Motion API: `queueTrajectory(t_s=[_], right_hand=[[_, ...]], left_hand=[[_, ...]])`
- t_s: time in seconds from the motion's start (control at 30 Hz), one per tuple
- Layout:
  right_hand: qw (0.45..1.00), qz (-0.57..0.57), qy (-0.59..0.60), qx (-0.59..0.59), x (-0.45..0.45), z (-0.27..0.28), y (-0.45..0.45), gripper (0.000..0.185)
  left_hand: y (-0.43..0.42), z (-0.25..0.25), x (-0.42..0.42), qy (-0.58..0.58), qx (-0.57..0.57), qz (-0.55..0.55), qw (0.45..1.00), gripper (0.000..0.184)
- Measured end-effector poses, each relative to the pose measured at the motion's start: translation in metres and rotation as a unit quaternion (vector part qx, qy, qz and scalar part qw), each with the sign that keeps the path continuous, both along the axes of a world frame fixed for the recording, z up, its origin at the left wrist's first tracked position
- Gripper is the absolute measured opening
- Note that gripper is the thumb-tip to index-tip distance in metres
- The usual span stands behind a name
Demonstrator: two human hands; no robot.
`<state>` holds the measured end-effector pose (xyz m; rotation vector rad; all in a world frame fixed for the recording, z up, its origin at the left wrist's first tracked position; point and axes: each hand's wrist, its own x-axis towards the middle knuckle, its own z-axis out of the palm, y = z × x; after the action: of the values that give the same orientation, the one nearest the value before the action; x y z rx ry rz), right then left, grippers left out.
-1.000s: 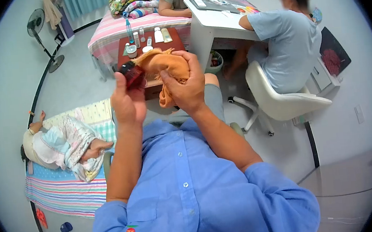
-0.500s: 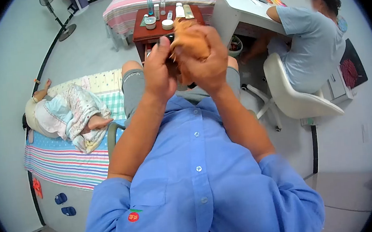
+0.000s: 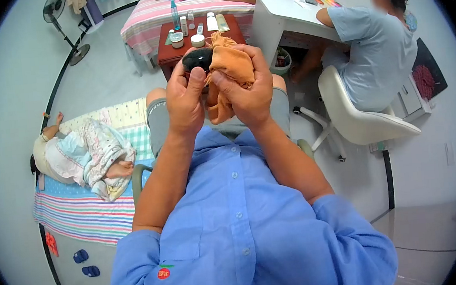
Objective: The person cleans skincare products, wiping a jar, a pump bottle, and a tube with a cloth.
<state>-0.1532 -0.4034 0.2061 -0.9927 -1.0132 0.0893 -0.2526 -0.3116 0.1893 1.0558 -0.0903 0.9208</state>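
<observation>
Between the fingers and thumb of my left hand [image 3: 185,97] is a glossy black oval object [image 3: 197,61]; its kind is not clear. My right hand [image 3: 248,89] is closed around a fringed orange cloth [image 3: 230,63], which lies against the black object's right end and hides the rest of it. Both hands are close together, above my lap. One end of the cloth hangs down between them, and its fringe sticks up at the top.
Bottles and jars stand on a red-brown side table [image 3: 233,32] ahead. A person in light blue [image 3: 374,48] sits on a white chair [image 3: 338,97] at a white desk [image 3: 260,17]. Someone lies on a floor mat [image 3: 76,210] at left. A fan [image 3: 79,53] stands behind.
The black object has come into clearer view at the cloth's left side. My hands have lowered slightly and the cloth, blurred before, is now sharp. The view has shifted a little.
</observation>
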Motion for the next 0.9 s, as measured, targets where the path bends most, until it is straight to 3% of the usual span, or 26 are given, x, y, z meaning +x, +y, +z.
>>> queueTrajectory(t_s=[0.1,0.17,0.23,0.37,0.43,0.47,0.57,0.7,0.77,0.83,0.87,0.9], right_hand=[[1.0,-0.002,0.014,0.023,-0.003,0.002,-0.001,0.042],[0.981,0.109,0.157,0.037,0.008,0.007,-0.004,0.039],[0.979,0.119,0.164,0.037,0.014,0.006,-0.003,0.034],[0.936,0.225,0.267,0.046,0.016,-0.003,-0.002,0.029],[0.838,0.381,0.392,-0.004,0.016,-0.01,-0.003,0.028],[0.807,0.398,0.436,0.015,0.011,-0.013,-0.004,0.029],[0.773,0.423,0.47,0.048,0.016,-0.018,-0.003,0.031],[0.758,0.43,0.49,0.023,0.024,-0.014,-0.011,0.029],[0.768,0.409,0.492,0.019,0.02,-0.018,-0.007,0.029],[0.73,0.489,0.477,0.04,0.016,-0.018,-0.004,0.03],[0.745,0.47,0.472,0.036,0.013,-0.015,-0.003,0.03],[0.745,0.473,0.47,0.032,0.009,-0.01,-0.004,0.03]], left_hand=[[-0.006,0.003,-0.003,0.003,0.006,0.026,1.0,0.061],[-0.013,0.005,-0.005,0.075,0.097,0.068,0.99,0.069],[-0.017,0.008,0.0,0.094,0.102,0.075,0.988,0.073],[-0.011,0.003,0.007,-0.013,0.226,0.172,0.959,0.074],[-0.016,0.011,0.008,-0.065,0.217,0.222,0.948,0.082],[-0.009,0.008,0.008,-0.025,0.287,0.248,0.925,0.084],[-0.003,0.014,0.004,0.033,0.371,0.226,0.9,0.081],[-0.006,0.018,-0.009,0.107,0.276,0.121,0.947,0.084],[0.003,0.02,-0.016,0.117,0.285,0.166,0.937,0.086],[0.015,0.03,-0.021,0.15,0.444,0.222,0.855,0.089],[0.009,0.032,-0.021,0.148,0.38,0.217,0.887,0.074],[0.005,0.031,-0.02,0.147,0.378,0.222,0.887,0.074]])
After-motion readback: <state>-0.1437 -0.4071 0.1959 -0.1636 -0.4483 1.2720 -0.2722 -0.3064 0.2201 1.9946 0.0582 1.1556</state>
